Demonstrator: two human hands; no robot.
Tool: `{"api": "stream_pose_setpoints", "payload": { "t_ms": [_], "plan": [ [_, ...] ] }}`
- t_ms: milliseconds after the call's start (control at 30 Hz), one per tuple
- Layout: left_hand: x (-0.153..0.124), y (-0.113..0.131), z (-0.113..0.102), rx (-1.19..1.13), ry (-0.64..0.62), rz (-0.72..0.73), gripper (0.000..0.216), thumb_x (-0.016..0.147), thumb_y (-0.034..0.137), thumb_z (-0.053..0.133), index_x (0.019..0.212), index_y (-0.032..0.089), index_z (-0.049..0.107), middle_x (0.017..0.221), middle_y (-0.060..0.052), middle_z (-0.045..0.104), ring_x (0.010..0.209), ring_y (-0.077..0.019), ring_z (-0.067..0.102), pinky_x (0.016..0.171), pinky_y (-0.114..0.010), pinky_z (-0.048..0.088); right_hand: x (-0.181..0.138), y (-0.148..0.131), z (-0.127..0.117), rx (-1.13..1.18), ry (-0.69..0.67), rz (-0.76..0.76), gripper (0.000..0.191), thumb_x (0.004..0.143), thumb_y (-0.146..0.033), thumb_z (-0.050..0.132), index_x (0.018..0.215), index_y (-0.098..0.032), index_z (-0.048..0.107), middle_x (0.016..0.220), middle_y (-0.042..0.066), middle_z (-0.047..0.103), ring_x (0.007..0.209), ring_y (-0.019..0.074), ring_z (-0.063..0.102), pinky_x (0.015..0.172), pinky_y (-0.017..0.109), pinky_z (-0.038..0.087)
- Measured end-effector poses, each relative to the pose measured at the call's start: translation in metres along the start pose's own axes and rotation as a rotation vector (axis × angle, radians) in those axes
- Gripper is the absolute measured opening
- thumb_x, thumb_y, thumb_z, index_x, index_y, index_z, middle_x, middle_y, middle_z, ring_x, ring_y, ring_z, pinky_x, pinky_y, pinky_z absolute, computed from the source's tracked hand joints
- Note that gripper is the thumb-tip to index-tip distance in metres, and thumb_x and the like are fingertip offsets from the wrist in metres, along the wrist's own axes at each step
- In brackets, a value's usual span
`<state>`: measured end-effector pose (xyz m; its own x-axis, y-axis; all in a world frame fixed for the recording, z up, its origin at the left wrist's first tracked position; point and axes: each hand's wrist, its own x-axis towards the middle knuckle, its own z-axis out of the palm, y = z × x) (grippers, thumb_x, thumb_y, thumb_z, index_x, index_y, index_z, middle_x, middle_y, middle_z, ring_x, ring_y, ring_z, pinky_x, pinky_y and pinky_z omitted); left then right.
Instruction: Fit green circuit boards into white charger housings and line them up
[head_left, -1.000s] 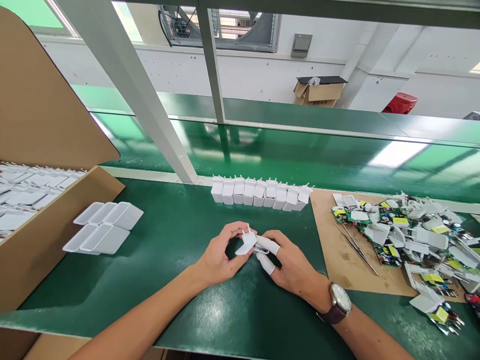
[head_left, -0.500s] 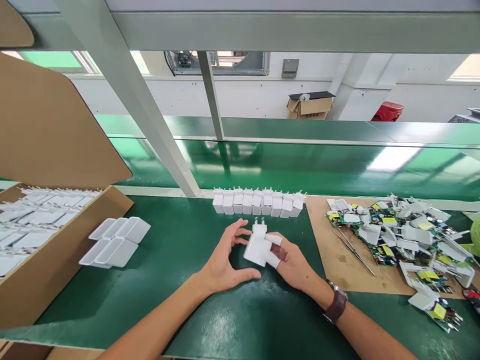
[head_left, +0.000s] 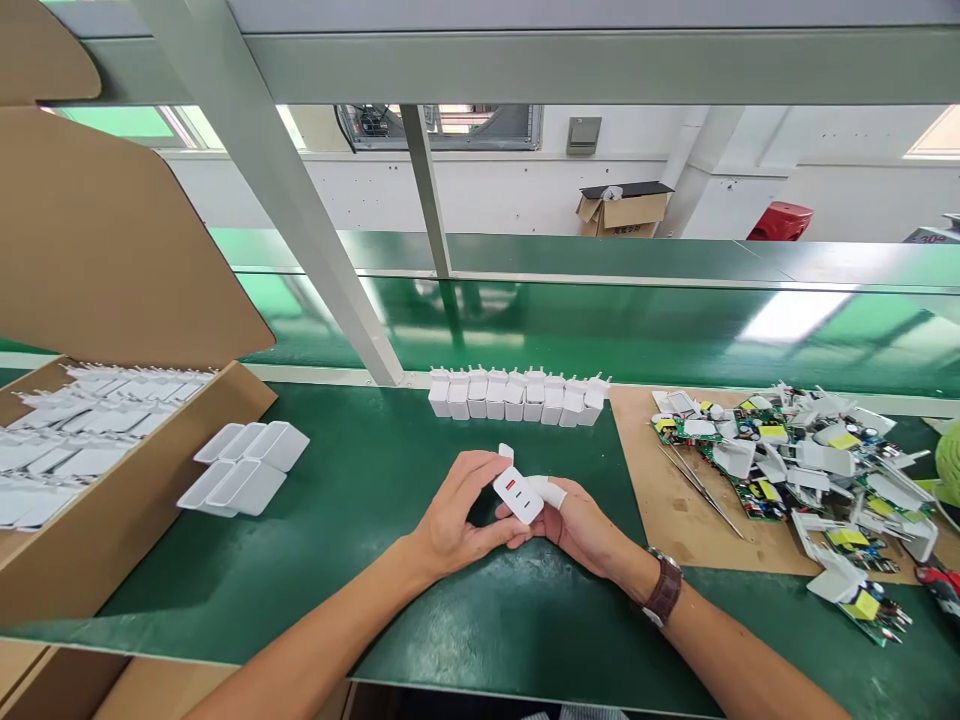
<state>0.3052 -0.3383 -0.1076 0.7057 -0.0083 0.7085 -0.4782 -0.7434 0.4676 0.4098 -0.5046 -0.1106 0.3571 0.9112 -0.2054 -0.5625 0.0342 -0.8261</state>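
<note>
White charger (head_left: 517, 497) held on the near side of the standing row (head_left: 516, 397), apart from it. Left hand (head_left: 456, 517) and right hand (head_left: 586, 527) both grasp it, ports (head_left: 517, 494) exposed. Best handling: pinch sides lightly, ports unobstructed.

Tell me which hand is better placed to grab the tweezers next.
Right, I'd judge: the right hand is nearer the tweezers, which lie on the brown sheet to its right, while the left hand would have to reach past it. Both hands are at the white charger.
</note>
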Motion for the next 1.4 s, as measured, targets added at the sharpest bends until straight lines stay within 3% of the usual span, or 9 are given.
{"api": "stream_pose_setpoints", "payload": {
  "t_ms": [100, 300, 433, 533, 600, 800, 933, 1233, 1400],
  "plan": [
    [0.0, 0.003, -0.003, -0.034, -0.061, -0.032, 0.065, 0.089, 0.034, 0.076, 0.146, 0.021, 0.047, 0.129, -0.018, 0.061, 0.118, -0.0307, 0.061, 0.098, -0.05, 0.056, 0.002, 0.002, -0.007, -0.161, 0.102, -0.123, 0.041, 0.087, -0.057, 0.067, 0.103, -0.02, 0.07, 0.092, 0.007, 0.075, 0.087, 0.0255, 0.071, 0.084, 0.046, 0.061],
    [-0.004, 0.0, -0.006, -0.115, -0.101, -0.308, 0.042, 0.093, 0.03, 0.071, 0.13, 0.023, 0.052, 0.137, -0.015, 0.062, 0.127, -0.0288, 0.062, 0.106, -0.049, 0.053, -0.005, 0.005, -0.019, -0.917, 0.39, -0.514, 0.038, 0.084, -0.033, 0.073, 0.118, -0.024, 0.061, 0.108, 0.006, 0.063, 0.093, 0.0221, 0.063, 0.088, 0.044, 0.056],
    [-0.006, -0.004, -0.004, -0.252, -0.105, -0.422, 0.024, 0.098, 0.03, 0.064, 0.12, 0.023, 0.056, 0.137, -0.013, 0.064, 0.127, -0.0262, 0.063, 0.106, -0.045, 0.053, -0.006, 0.011, -0.023, -0.945, 0.325, -0.464, 0.088, 0.08, -0.031, 0.079, 0.153, -0.021, 0.032, 0.091, -0.001, 0.058, 0.08, 0.0195, 0.06, 0.086, 0.043, 0.056],
    [-0.005, -0.004, -0.004, -0.38, -0.094, -0.455, 0.049, 0.1, 0.034, 0.062, 0.146, 0.027, 0.044, 0.153, -0.016, 0.052, 0.136, -0.029, 0.056, 0.107, -0.047, 0.051, 0.0, 0.016, -0.026, -0.841, 0.169, -0.384, 0.111, 0.085, -0.03, 0.075, 0.163, -0.018, -0.003, 0.076, -0.008, 0.055, 0.07, 0.0173, 0.059, 0.082, 0.041, 0.055],
    [-0.003, -0.005, -0.004, -0.448, -0.11, -0.472, 0.067, 0.102, 0.035, 0.059, 0.16, 0.03, 0.026, 0.158, -0.017, 0.046, 0.142, -0.0293, 0.051, 0.111, -0.049, 0.048, 0.003, 0.018, -0.027, -0.809, 0.121, -0.352, 0.115, 0.086, -0.03, 0.074, 0.163, -0.017, -0.01, 0.073, -0.009, 0.054, 0.068, 0.0167, 0.059, 0.08, 0.039, 0.055],
    [0.005, -0.006, -0.011, -0.418, -0.195, -0.378, 0.035, 0.097, 0.037, 0.068, 0.128, 0.022, 0.064, 0.13, -0.016, 0.067, 0.126, -0.0285, 0.061, 0.108, -0.049, 0.051, 0.005, 0.016, -0.026, -0.8, 0.084, -0.374, 0.114, 0.086, -0.029, 0.076, 0.164, -0.024, -0.007, 0.107, 0.003, 0.068, 0.071, 0.014, 0.059, 0.078, 0.038, 0.057],
    [0.007, -0.006, -0.018, -0.402, -0.242, -0.407, 0.024, 0.092, 0.039, 0.074, 0.102, 0.019, 0.063, 0.138, -0.018, 0.064, 0.126, -0.0309, 0.062, 0.104, -0.051, 0.053, 0.004, 0.012, -0.023, -0.792, 0.076, -0.41, 0.11, 0.085, -0.03, 0.077, 0.165, -0.026, 0.0, 0.126, 0.008, 0.066, 0.074, 0.0134, 0.06, 0.081, 0.037, 0.058],
    [0.003, -0.005, -0.01, -0.28, -0.154, -0.264, 0.021, 0.087, 0.031, 0.079, 0.091, 0.02, 0.062, 0.118, -0.013, 0.071, 0.12, -0.0286, 0.067, 0.098, -0.049, 0.057, 0.003, 0.008, -0.023, -0.832, 0.083, -0.373, 0.113, 0.08, -0.029, 0.08, 0.165, -0.028, 0.005, 0.122, 0.006, 0.067, 0.075, 0.0144, 0.061, 0.081, 0.037, 0.055],
    [0.004, -0.004, -0.009, -0.424, -0.188, -0.413, 0.023, 0.092, 0.035, 0.074, 0.097, 0.02, 0.058, 0.13, -0.017, 0.07, 0.13, -0.0314, 0.064, 0.102, -0.05, 0.056, 0.001, 0.005, -0.023, -0.865, 0.085, -0.357, 0.113, 0.079, -0.027, 0.081, 0.165, -0.024, 0.008, 0.099, 0.001, 0.068, 0.073, 0.016, 0.06, 0.08, 0.036, 0.054]
  ]
}}
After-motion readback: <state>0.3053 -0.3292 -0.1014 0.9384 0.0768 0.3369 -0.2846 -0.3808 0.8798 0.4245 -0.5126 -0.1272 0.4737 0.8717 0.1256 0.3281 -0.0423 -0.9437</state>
